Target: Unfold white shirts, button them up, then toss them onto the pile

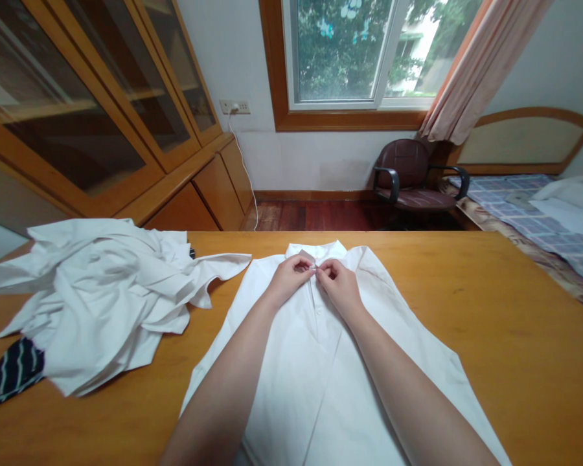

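Observation:
A white shirt (291, 388) lies spread front side up on the wooden table, its collar (337, 249) toward the far edge. Just below the collar, my left hand (294, 275) pinches the front edge of the shirt. Close beside it, my right hand (339, 281) pinches the same front opening, the fingertips of both hands nearly touching. Whatever small part sits between the fingertips is mostly hidden. Below the hands a button (319, 311) shows on the placket, and farther down the two front edges lie apart.
On the left of the table (466, 291) is a crumpled heap of white clothes (111, 291), with a dark striped tie-like piece (14, 372) sticking out. Beyond stand a glass-door cabinet (175, 171), an office chair (408, 171) and a bed (510, 200).

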The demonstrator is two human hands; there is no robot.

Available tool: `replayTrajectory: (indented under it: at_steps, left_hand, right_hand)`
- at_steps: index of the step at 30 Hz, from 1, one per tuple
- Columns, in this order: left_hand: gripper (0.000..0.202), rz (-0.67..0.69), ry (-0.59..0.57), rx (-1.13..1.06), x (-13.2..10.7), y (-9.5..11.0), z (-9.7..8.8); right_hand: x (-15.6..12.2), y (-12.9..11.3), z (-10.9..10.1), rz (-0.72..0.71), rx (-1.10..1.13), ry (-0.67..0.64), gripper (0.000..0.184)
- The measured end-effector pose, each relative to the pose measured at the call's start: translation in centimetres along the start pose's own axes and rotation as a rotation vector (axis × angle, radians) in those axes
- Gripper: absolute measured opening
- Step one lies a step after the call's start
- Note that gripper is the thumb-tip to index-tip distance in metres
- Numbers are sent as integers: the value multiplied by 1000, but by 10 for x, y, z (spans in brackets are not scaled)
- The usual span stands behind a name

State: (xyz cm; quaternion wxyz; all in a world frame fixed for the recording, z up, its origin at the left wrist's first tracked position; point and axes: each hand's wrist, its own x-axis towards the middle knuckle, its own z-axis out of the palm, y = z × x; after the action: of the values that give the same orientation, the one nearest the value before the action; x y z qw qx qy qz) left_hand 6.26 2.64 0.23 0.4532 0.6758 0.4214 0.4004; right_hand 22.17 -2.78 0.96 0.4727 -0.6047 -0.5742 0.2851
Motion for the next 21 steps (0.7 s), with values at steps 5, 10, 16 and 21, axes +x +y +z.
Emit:
replayTrajectory:
  at_steps: [5,10,16,21]
  left_hand:
    - [15,25,8,26,-1,1,1]
    - [6,76,12,95,-2,6,1]
    - [12,50,5,26,-1,3,2]
    - [18,55,11,-5,-1,6,2]
  right_hand:
    - [0,-2,-3,-90,-56,23,39]
    - [2,0,-2,-103,-123,-41,31]
    - [2,0,-2,-48,-72,15,22]
    - [1,-4,-5,-29,-44,76,17]
